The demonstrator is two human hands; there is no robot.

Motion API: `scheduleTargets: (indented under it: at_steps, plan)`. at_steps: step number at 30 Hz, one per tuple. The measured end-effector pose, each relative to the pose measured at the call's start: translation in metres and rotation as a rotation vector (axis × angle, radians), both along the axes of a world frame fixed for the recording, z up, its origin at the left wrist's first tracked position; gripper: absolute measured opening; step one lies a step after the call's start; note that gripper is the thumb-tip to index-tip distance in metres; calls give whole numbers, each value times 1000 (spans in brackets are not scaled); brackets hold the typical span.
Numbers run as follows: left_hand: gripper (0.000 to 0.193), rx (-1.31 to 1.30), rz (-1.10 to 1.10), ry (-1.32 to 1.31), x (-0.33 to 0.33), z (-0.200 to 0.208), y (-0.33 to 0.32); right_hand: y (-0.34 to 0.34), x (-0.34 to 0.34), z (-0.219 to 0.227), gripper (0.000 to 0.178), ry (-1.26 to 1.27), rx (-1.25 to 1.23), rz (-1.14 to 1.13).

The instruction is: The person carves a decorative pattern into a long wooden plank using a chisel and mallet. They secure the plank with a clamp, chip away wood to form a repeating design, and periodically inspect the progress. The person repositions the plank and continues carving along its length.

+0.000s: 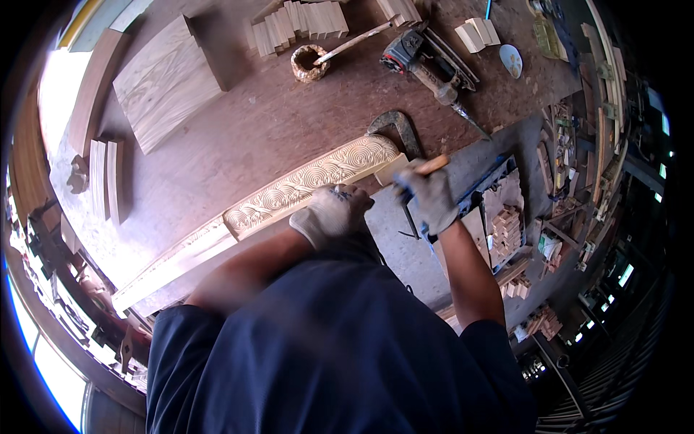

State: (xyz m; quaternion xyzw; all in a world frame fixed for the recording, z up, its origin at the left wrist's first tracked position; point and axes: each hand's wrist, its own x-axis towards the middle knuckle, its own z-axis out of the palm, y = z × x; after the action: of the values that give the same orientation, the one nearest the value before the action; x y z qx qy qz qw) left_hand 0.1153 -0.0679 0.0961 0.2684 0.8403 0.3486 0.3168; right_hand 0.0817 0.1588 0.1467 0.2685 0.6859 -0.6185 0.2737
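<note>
A long pale wooden board carved with spirals and scrolls lies slanting along the table's near edge. My left hand, in a whitish work glove, rests at the board's near side with curled fingers; what they grip, if anything, is hidden. My right hand, gloved too, is closed round a wooden-handled tool just beyond the board's right end. One end of its orange-brown handle sticks out; the rest is blurred or covered. A dark metal C-shaped clamp sits at that board end, near a small plain wood block.
On the brown table lie a power tool with a pointed bit, a crusted pot with a stick across it, wood blocks and a flat panel. Right of the table, a crate holds stacked wood pieces.
</note>
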Motion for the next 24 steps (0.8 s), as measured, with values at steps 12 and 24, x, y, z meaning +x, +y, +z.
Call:
scheduleTargets:
  at_steps: [12, 24]
  plan:
    - [19, 168, 215, 21, 40, -90, -4, 35, -50, -66, 29, 351, 678, 470]
    - [25, 152, 193, 33, 46, -95, -5, 36, -49, -64, 27, 351, 658, 466]
